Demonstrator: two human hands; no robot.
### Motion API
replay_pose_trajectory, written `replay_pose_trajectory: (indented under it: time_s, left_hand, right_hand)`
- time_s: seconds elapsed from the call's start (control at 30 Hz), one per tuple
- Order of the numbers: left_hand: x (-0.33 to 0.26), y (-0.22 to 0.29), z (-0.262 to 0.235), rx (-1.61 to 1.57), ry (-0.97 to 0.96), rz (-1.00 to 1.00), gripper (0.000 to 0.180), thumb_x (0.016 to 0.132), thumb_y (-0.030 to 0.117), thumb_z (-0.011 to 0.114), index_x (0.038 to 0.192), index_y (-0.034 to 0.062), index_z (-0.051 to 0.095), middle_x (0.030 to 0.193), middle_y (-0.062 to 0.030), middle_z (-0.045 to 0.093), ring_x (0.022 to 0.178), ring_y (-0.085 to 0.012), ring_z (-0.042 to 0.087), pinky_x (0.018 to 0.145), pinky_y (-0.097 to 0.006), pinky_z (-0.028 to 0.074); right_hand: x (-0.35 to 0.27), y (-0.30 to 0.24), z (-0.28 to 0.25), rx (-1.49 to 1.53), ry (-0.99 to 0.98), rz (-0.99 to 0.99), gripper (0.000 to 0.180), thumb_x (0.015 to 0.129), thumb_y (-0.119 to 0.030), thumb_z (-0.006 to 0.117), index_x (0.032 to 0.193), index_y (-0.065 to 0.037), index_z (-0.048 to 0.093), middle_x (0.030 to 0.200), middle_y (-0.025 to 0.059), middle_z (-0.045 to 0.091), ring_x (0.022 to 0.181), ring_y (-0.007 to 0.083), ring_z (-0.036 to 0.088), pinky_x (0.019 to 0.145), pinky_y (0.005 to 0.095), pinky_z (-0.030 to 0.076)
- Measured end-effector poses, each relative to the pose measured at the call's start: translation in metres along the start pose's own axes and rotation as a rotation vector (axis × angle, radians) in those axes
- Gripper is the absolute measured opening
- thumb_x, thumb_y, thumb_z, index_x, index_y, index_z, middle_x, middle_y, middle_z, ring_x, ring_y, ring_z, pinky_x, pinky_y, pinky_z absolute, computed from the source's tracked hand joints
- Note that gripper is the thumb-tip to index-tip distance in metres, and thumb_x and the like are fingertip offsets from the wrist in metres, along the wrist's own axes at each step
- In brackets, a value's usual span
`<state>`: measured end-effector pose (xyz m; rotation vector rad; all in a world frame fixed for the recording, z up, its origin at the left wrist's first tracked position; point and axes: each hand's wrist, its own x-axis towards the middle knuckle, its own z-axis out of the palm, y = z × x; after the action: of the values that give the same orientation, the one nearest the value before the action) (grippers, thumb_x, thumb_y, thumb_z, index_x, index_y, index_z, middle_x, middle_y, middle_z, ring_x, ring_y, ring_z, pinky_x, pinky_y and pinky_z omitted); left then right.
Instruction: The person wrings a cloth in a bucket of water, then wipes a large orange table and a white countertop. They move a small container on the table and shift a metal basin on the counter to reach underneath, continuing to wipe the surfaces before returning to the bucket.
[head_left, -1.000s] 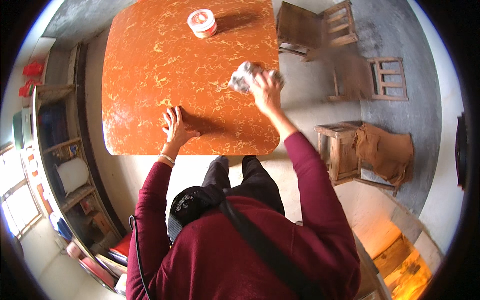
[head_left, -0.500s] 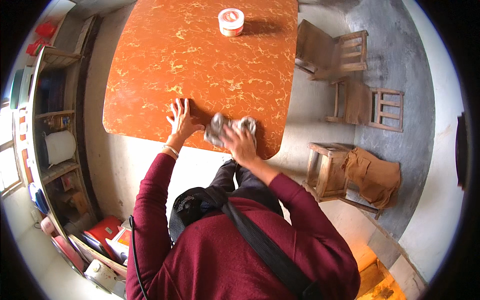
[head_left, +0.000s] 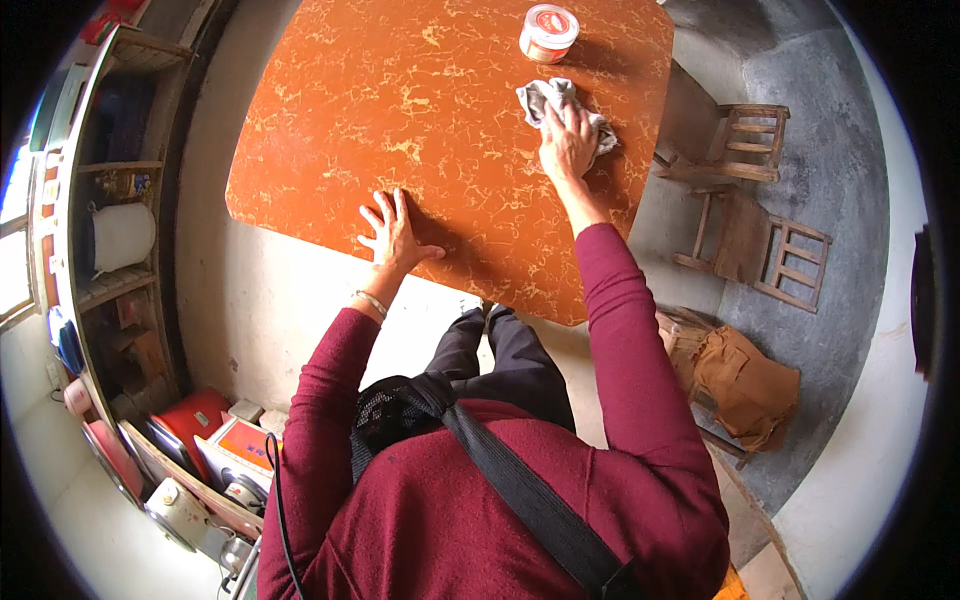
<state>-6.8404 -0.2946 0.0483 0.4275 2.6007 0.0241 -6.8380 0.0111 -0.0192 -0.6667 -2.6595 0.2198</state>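
Grey cloth (head_left: pixel 560 110) lies far across the orange desk (head_left: pixel 400 90), just below the round tin (head_left: pixel 549 31), pressed flat under your right hand (head_left: pixel 568 140). Your left hand (head_left: pixel 393 232) rests splayed, holding nothing. Press evenly; steer wide of the tin.

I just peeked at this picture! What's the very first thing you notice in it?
The big orange marbled table fills the top middle. The right hand presses a crumpled grey cloth onto it near the far edge, just below a small round tub with a red-and-white lid. The left hand lies flat, fingers spread, near the table's near edge.
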Motion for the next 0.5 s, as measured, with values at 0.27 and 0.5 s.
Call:
replay_pose_trajectory:
  time_s: [0.27, 0.5]
  left_hand:
    - [0.007, -0.015, 0.005, -0.263, 0.008, 0.03, 0.116, 0.055, 0.044, 0.084, 0.145, 0.0097, 0.018, 0.149, -0.0238, 0.006, 0.132, -0.0549, 0.007, 0.088, -0.077, 0.023]
    - [0.002, 0.002, 0.012, -0.209, 0.049, -0.067, 0.12, 0.053, 0.051, 0.082, 0.146, 0.0128, 0.016, 0.151, -0.0206, 0.002, 0.135, -0.05, 0.003, 0.091, -0.076, 0.022]
  right_hand:
    - [-0.183, -0.06, -0.087, 0.185, -0.391, -0.494, 0.04, 0.083, -0.016, 0.057, 0.122, -0.024, 0.058, 0.137, 0.0041, 0.043, 0.125, 0.0282, 0.039, 0.102, 0.0451, 0.033]
    - [-0.184, 0.027, -0.115, 0.402, -0.476, -0.552, 0.023, 0.083, -0.021, 0.06, 0.105, -0.024, 0.068, 0.137, 0.0005, 0.045, 0.126, 0.0251, 0.039, 0.101, 0.0461, 0.032]
